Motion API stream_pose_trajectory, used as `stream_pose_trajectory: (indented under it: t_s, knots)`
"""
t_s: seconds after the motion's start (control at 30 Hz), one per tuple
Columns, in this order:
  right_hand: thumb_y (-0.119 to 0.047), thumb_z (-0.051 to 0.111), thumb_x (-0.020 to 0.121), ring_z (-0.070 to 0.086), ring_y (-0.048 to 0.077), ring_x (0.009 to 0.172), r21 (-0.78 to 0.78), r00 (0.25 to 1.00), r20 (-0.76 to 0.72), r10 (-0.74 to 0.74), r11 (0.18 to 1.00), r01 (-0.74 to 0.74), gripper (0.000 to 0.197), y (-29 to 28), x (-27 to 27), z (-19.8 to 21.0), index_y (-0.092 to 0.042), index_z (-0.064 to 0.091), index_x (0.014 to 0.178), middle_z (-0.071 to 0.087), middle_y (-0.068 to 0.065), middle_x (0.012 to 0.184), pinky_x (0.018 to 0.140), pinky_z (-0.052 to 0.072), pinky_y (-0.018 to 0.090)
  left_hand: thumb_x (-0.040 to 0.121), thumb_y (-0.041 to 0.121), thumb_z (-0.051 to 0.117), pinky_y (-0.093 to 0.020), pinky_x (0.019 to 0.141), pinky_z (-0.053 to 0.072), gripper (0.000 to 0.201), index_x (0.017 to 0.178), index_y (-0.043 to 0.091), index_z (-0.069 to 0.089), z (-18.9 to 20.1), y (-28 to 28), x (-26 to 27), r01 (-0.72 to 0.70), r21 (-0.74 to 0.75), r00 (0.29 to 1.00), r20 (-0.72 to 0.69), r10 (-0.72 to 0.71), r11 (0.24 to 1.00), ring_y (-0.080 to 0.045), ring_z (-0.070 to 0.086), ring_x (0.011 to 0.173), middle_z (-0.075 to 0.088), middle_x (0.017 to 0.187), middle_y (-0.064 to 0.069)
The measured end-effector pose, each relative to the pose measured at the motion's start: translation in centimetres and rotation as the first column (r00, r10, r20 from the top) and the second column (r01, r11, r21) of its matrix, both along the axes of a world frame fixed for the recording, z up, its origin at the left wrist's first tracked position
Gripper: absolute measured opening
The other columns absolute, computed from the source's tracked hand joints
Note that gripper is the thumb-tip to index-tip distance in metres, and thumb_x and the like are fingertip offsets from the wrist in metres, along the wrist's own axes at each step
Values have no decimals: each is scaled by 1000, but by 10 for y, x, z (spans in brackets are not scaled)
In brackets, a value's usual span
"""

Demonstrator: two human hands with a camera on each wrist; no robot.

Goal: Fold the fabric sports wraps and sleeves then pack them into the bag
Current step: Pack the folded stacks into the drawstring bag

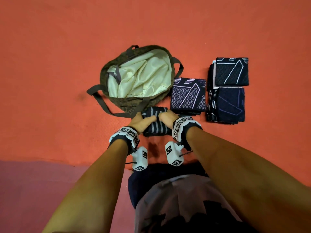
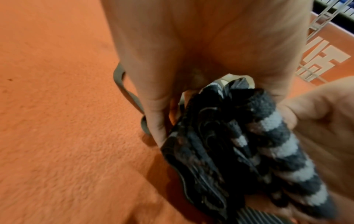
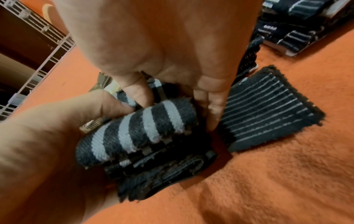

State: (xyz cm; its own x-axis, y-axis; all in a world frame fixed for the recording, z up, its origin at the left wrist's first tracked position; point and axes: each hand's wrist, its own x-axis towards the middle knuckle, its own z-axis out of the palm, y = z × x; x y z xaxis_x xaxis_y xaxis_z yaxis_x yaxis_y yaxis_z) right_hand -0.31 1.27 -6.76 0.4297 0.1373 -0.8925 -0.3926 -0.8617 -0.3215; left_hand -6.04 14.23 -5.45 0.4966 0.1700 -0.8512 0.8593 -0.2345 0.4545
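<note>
A dark wrap with pale stripes lies bunched in folded layers on the orange cloth, just in front of the open olive bag with its cream lining. My left hand grips the wrap's left side, thumb on top. My right hand pinches the right side, its fingers pressed down along the bundle. A flat ribbed end of dark fabric lies beside the bundle. In the left wrist view the wrap sits between both hands.
Three folded dark patterned sleeves lie right of the bag: one close by, two others farther right. A bag strap trails on the orange cloth. A white wire rack stands beyond. My knees are at the bottom.
</note>
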Motion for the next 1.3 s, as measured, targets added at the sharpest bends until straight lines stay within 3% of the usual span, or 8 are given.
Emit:
stream_pose_trajectory:
  t_s: [0.17, 0.3, 0.47, 0.73, 0.83, 1.0, 1.2, 1.3]
  knots:
    - [-13, 50, 90, 45, 20, 75, 77, 988, 27, -154, 986, 151, 19, -1, 2, 38, -12, 44, 72, 45, 3, 78, 58, 32, 27, 65, 51, 73, -32, 88, 52, 76, 128, 15, 51, 27, 3, 9, 2, 39, 999, 49, -4, 999, -21, 64, 101, 65, 117, -4]
    - [-32, 54, 60, 58, 26, 94, 124, 953, 2, -304, 945, 302, 59, 6, 8, 64, -5, 57, 113, 60, 10, 106, 78, 44, 30, 57, 59, 71, -41, 98, 51, 89, 134, 19, 49, 49, 9, 21, -5, 58, 997, 83, 0, 998, -22, 64, 105, 65, 121, -3]
    - [-32, 53, 59, 56, 28, 86, 212, 942, 13, -334, 922, 324, 57, 15, 28, 100, -6, 59, 109, 61, 13, 105, 67, 37, 32, 75, 48, 72, -27, 73, 49, 69, 134, 20, 47, 76, 19, 41, -53, 97, 983, 183, 35, 994, -16, 63, 96, 64, 117, -2]
    - [-30, 50, 48, 47, 25, 69, 296, 910, 34, -414, 873, 387, 52, 40, 72, 105, -10, 46, 96, 53, 9, 87, 61, 32, 35, 83, 38, 74, -21, 71, 45, 68, 138, 15, 42, 87, 42, 81, -147, 82, 946, 303, 116, 986, -14, 62, 98, 61, 121, -1]
    - [-27, 52, 46, 60, 30, 84, 297, 880, 11, -476, 842, 451, 73, 51, 91, 74, -4, 53, 115, 60, 15, 100, 80, 52, 41, 85, 36, 74, -18, 66, 43, 67, 139, 15, 41, 84, 47, 94, -189, 113, 935, 324, 144, 976, -11, 60, 94, 59, 118, 1]
    - [-28, 55, 47, 63, 38, 100, 270, 858, -45, -511, 821, 503, 94, 60, 110, 48, -6, 45, 137, 62, 18, 114, 93, 51, 50, 81, 34, 77, -21, 72, 47, 68, 137, 17, 42, 72, 53, 118, -212, 118, 933, 321, 165, 970, -9, 62, 91, 63, 117, 1]
    - [-20, 55, 59, 52, 30, 88, 224, 879, -30, -476, 854, 470, 56, 63, 134, 56, -18, 44, 114, 53, 15, 102, 58, 33, 32, 72, 36, 80, -33, 95, 53, 78, 139, 17, 44, 49, 48, 144, -208, 162, 936, 319, 148, 965, -13, 64, 101, 65, 108, 7]
    - [-25, 56, 73, 50, 24, 88, 210, 883, -9, -470, 862, 461, 36, 58, 144, 39, -12, 43, 105, 51, 10, 99, 76, 50, 42, 75, 31, 80, -28, 90, 50, 74, 138, 14, 43, 40, 43, 158, -155, 213, 945, 317, 82, 965, -14, 62, 104, 62, 110, 4]
